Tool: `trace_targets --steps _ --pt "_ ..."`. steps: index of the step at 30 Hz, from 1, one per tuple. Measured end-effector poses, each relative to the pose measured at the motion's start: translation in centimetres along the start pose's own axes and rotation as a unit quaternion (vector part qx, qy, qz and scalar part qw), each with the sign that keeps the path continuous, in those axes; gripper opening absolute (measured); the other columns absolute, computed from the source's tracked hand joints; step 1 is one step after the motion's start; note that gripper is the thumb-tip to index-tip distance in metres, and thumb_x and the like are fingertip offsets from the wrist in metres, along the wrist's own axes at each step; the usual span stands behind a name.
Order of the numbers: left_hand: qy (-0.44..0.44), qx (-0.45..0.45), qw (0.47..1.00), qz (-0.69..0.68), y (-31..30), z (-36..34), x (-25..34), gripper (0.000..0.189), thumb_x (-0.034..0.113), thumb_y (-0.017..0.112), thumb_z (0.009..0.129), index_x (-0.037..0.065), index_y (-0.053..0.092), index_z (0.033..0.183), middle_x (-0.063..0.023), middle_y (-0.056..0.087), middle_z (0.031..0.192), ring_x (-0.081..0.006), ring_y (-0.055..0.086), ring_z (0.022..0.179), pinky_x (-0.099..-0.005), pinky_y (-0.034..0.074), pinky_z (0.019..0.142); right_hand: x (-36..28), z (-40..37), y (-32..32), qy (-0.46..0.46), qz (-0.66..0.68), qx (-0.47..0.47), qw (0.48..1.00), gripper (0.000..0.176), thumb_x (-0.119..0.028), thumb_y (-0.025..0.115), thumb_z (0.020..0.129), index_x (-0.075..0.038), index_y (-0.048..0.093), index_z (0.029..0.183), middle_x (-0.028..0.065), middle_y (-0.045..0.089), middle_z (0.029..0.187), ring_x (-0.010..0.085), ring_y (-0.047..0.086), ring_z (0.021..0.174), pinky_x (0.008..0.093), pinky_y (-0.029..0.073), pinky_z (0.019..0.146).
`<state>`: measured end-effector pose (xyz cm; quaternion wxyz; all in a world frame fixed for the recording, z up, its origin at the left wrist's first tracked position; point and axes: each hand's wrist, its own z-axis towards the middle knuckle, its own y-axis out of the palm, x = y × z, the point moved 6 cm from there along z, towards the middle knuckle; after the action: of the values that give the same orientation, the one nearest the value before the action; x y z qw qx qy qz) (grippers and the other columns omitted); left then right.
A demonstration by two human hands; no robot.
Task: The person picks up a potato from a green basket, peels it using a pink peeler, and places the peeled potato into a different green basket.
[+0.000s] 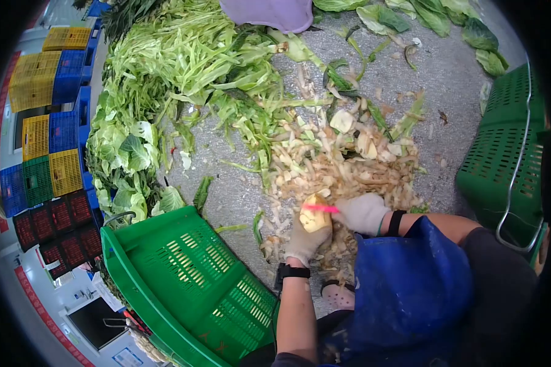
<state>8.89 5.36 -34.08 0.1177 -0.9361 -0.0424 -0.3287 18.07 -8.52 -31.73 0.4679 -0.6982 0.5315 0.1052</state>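
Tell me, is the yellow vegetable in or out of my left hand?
In: the gloved left hand wraps around the lower part of the yellow vegetable.

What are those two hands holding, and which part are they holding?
The left hand holds a pale yellow vegetable by its lower part. The right hand holds a pink tool by the end at the picture's right.

Peelings [349, 171] between 2 crates [203, 278]

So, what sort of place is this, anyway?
Probably a vegetable-preparation area, perhaps for a market or kitchen. Showing it: the big heap of pale-green leafy trimmings, the brownish-white peelings strewn across the grey floor, and the stacked yellow, blue and green mesh-sided plastic crates.
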Motion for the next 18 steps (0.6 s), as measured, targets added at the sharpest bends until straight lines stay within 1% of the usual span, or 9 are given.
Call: trace_targets --steps 1,3,6,8,9,10,14,16,18 --pt "0.045 -0.008 0.999 0.029 -0.6 -0.4 0.1 0.084 0.019 0.08 0.066 -0.003 0.035 0.134 -0.0122 0.06 0.115 -0.0203 0.059 0.103 -0.0307 0.048 0.09 1.1 0.3 -0.7 0.047 0.012 0.011 0.999 0.035 -0.043 0.047 0.093 -0.011 0.059 0.1 0.0133 0.067 0.083 0.0326 0.067 0.073 0.0447 0.052 0.06" --pt "0.028 -0.013 0.999 0.017 -0.7 -0.4 -1.0 0.086 0.019 0.08 0.066 -0.003 0.034 0.134 -0.0126 0.059 0.116 -0.0205 0.058 0.106 -0.0308 0.047 0.091 1.9 -0.2 -1.4 0.105 0.034 0.013 0.994 0.035 -0.043 0.048 0.092 -0.012 0.059 0.101 0.0145 0.067 0.084 0.0332 0.067 0.074 0.0448 0.052 0.061" --pt "0.002 -0.008 1.0 0.02 -0.6 -1.2 0.2 0.088 0.018 0.081 0.066 -0.003 0.032 0.135 -0.0124 0.058 0.116 -0.0213 0.058 0.106 -0.0316 0.048 0.092 -1.1 -1.2 -1.1 0.013 0.007 -0.035 0.999 0.035 -0.043 0.047 0.093 -0.011 0.059 0.101 0.0155 0.067 0.082 0.0338 0.066 0.075 0.0456 0.052 0.062" --pt "-0.002 -0.022 0.999 0.041 -0.7 -0.8 -0.3 0.084 0.016 0.079 0.067 -0.002 0.032 0.135 -0.0115 0.058 0.116 -0.0207 0.059 0.103 -0.0318 0.049 0.09 -0.7 -1.1 -0.3 0.009 0.002 -0.048 0.999 0.037 -0.042 0.047 0.093 -0.009 0.059 0.101 0.0162 0.067 0.083 0.0346 0.066 0.077 0.0462 0.052 0.064" --pt "-0.005 -0.008 0.998 -0.054 -0.5 -0.7 -1.2 0.074 0.012 0.075 0.068 -0.002 0.039 0.131 -0.0115 0.06 0.113 -0.0202 0.061 0.099 -0.0319 0.05 0.088 1.2 -0.1 0.0 0.061 0.03 -0.021 0.997 0.037 -0.043 0.046 0.093 -0.008 0.058 0.1 0.0164 0.067 0.083 0.0353 0.066 0.078 0.0464 0.052 0.065" --pt "-0.002 -0.005 0.999 -0.051 -0.4 -0.9 -1.1 0.074 0.012 0.075 0.068 -0.002 0.039 0.131 -0.0115 0.06 0.113 -0.0202 0.061 0.099 -0.0319 0.05 0.088 2.4 0.5 -0.8 0.108 0.057 0.008 0.992 0.038 -0.043 0.046 0.093 -0.008 0.058 0.1 0.0166 0.067 0.084 0.036 0.066 0.079 0.0465 0.051 0.066" --pt "-0.031 -0.062 0.987 -0.147 0.0 -2.0 0.3 0.057 0.006 0.067 0.075 0.0 0.046 0.127 -0.0095 0.061 0.109 -0.0223 0.062 0.098 -0.0344 0.052 0.086 0.4 -0.9 -1.1 0.066 0.089 0.007 0.994 0.039 -0.046 0.047 0.091 -0.009 0.059 0.098 0.0171 0.067 0.084 0.0367 0.066 0.078 0.0473 0.052 0.067" --pt "-0.103 -0.122 0.953 -0.258 0.9 -2.9 0.8 0.054 0.005 0.064 0.078 0.001 0.045 0.128 -0.0098 0.06 0.112 -0.0236 0.061 0.101 -0.0373 0.052 0.088 -0.4 -0.8 -0.3 0.018 0.071 -0.006 0.997 0.039 -0.046 0.047 0.091 -0.009 0.058 0.1 0.0174 0.067 0.082 0.0368 0.066 0.076 0.0472 0.052 0.066" --pt "-0.079 -0.119 0.949 -0.282 1.1 -3.0 -0.5 0.052 0.006 0.061 0.079 0.002 0.045 0.128 -0.0102 0.06 0.113 -0.0248 0.061 0.103 -0.0398 0.052 0.089 -0.8 -0.8 -1.0 0.018 0.052 -0.033 0.998 0.039 -0.045 0.046 0.092 -0.009 0.058 0.099 0.0168 0.067 0.081 0.0363 0.066 0.075 0.0468 0.052 0.065"
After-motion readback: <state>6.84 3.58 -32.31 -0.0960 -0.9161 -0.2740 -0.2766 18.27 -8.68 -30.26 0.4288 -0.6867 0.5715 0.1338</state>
